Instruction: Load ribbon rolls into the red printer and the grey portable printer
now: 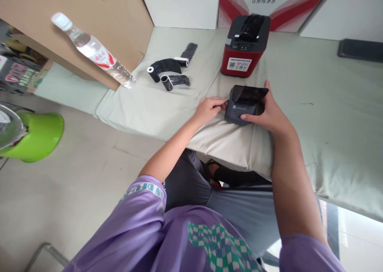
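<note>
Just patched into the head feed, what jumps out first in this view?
At centre, both hands are on a small dark printer with its lid up, on the pale cushion: the right hand grips its side, the left hand touches its left edge. Behind it stands a red printer, with black ribbon rolls to its left and a water bottle further left.

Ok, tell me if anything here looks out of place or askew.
The water bottle leans tilted against the cardboard box, and three black rolls lie partly unwound on the cloth-covered table.
</note>
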Demonstrator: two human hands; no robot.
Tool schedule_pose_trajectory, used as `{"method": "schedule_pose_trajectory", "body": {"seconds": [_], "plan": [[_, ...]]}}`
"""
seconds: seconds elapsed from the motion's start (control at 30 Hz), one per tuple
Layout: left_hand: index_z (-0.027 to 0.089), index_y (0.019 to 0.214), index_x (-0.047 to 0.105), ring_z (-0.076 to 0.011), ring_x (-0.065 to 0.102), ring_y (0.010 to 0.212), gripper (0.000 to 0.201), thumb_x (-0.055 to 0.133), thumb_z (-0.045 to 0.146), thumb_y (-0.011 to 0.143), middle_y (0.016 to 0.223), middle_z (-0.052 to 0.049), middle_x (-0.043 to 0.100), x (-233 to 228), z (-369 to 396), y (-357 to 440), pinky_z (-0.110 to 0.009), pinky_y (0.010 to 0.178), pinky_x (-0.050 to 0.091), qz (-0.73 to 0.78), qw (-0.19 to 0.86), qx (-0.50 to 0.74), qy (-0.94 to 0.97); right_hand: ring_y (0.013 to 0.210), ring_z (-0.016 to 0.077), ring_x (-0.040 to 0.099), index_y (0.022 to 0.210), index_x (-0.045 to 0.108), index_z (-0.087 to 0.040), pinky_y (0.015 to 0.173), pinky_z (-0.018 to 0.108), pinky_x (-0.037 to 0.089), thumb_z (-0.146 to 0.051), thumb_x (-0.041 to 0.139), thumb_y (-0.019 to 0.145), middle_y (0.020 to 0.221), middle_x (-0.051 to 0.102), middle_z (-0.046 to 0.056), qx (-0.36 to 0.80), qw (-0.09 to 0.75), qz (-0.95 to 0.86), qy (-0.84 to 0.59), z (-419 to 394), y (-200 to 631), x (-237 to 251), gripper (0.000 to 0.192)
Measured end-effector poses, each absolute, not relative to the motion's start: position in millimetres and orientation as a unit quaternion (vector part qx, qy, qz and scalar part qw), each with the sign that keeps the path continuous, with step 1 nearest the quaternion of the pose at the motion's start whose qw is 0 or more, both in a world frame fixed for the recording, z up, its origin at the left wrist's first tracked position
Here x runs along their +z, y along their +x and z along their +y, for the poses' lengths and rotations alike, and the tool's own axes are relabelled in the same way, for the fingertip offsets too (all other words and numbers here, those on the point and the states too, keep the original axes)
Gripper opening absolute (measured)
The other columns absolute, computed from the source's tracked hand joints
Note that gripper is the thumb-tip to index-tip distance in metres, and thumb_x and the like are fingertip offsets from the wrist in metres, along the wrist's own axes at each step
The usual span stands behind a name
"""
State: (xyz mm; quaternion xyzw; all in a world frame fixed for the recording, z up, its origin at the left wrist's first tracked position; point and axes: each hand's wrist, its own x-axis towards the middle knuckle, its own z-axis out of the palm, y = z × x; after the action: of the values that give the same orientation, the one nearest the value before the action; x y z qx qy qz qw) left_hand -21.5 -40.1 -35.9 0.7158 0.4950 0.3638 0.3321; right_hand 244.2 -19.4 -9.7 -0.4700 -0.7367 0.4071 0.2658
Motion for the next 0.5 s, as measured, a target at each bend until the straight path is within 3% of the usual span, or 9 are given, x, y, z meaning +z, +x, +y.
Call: {"method": "schedule_pose_trajectory", "body": {"seconds": [0.23, 0.5], "plan": [[0.022, 0.134, 0.077, -0.0171, 0.07, 0.101, 0.06, 0.043, 0.004, 0.087, 0.104, -0.006, 0.074, -36, -45, -18, -0.034, 0.103, 0.053, 0.428, 0.329, 0.423, 0.728, 0.17, 0.0442, 0.016, 0.175, 0.001, -0.017, 0.141, 0.063, 0.01, -0.072, 0.092, 0.057, 0.179, 0.031, 0.014, 0.401, 0.26, -0.732, -0.487, -24, 242, 0, 0.159], [0.022, 0.138, 0.074, -0.0186, 0.069, 0.106, 0.052, 0.044, 0.014, 0.097, 0.109, -0.008, 0.073, -30, -50, -14, -0.035, 0.102, 0.053, 0.425, 0.308, 0.421, 0.74, 0.168, 0.0449, 0.023, 0.175, 0.0, -0.028, 0.139, 0.069, 0.019, -0.074, 0.09, 0.061, 0.175, 0.04, 0.01, 0.41, 0.245, -0.733, -0.484, -24, 244, 1, 0.153]]}}
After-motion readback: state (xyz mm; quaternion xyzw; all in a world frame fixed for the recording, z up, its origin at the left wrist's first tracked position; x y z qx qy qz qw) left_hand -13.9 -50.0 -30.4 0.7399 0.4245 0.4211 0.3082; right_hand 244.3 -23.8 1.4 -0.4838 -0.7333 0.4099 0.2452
